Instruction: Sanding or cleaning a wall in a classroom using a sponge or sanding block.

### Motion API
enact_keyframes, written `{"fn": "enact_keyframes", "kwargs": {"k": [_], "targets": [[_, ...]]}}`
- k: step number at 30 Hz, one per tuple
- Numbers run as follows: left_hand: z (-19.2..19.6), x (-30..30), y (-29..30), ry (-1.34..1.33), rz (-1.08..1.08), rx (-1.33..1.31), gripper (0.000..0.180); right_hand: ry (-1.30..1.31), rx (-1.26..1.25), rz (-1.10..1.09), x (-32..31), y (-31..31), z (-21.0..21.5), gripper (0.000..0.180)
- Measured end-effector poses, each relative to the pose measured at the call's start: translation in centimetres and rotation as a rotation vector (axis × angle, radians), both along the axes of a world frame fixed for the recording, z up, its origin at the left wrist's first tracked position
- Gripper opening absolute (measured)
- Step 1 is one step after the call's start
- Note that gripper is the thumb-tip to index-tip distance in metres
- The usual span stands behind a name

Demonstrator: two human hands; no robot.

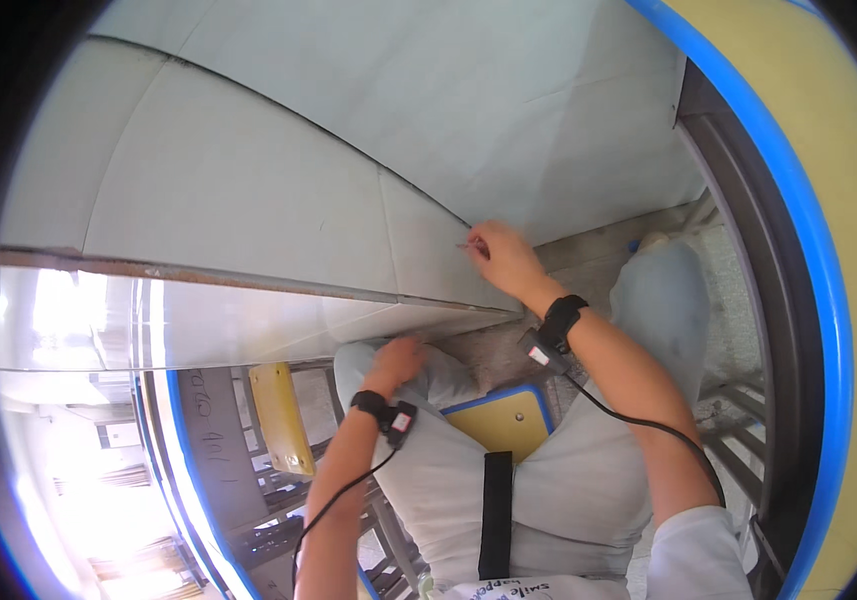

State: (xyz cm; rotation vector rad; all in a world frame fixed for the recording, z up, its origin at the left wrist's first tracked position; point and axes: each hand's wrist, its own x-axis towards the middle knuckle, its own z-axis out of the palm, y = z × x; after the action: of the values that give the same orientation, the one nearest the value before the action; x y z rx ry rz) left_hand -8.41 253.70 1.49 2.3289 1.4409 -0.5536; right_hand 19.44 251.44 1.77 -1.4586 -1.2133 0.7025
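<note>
The right hand pinches a small thin metal piece against the grey panel's seam, at one o'clock from the knees. The left hand, fingers loosely curled and holding nothing, rests under the panel's lower edge at seven o'clock from the right.

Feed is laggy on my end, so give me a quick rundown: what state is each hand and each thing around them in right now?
Right hand: raised, fingertips pinched on a small thin item at the panel seam; item too small to identify.
Left hand: resting on the left knee, holding nothing visible.
Grey wall panel: upright, seam running diagonally, lower edge rusty.
Yellow seat: partly covered by the person's legs.
Wrist bands: strapped on both wrists, cables attached.
</note>
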Motion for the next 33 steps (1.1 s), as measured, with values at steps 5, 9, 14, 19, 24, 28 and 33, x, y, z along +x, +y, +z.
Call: {"fn": "enact_keyframes", "kwargs": {"k": [5, 9, 14, 19, 24, 28, 33], "targets": [[5.8, -4.1, 2.7, -0.049, -0.139, -0.014, 0.028, -0.098, 0.038, 0.065, -2.1, 1.2, -1.5, 0.014], [7.4, -5.9, 2.1, -0.207, -0.190, 0.063, 0.022, 0.234, 0.037, -0.061, -2.4, 3.5, 0.7, 0.015], [6.4, -6.2, 1.4, -0.207, -0.095, 0.152, 0.019, 0.693, 0.319, -0.093, -4.2, 4.6, 6.2, 0.011], [6.3, -5.5, 1.5, -0.241, -0.062, 0.167, 0.018, 0.277, 0.401, 0.108, -4.4, 0.3, 8.1, 0.006], [5.8, -4.5, 1.3, -0.247, -0.023, 0.272, 0.017, 0.149, 0.540, 0.023, -4.6, 1.3, 8.1, 0.006], [5.5, -4.6, 1.4, -0.241, -0.012, 0.251, 0.017, 0.151, 0.581, -0.040, -4.5, 2.0, 7.8, 0.007], [4.7, -5.4, 1.7, -0.200, 0.034, 0.286, 0.016, 0.077, 0.602, 0.025, -4.3, 1.3, 8.1, 0.008]]}}
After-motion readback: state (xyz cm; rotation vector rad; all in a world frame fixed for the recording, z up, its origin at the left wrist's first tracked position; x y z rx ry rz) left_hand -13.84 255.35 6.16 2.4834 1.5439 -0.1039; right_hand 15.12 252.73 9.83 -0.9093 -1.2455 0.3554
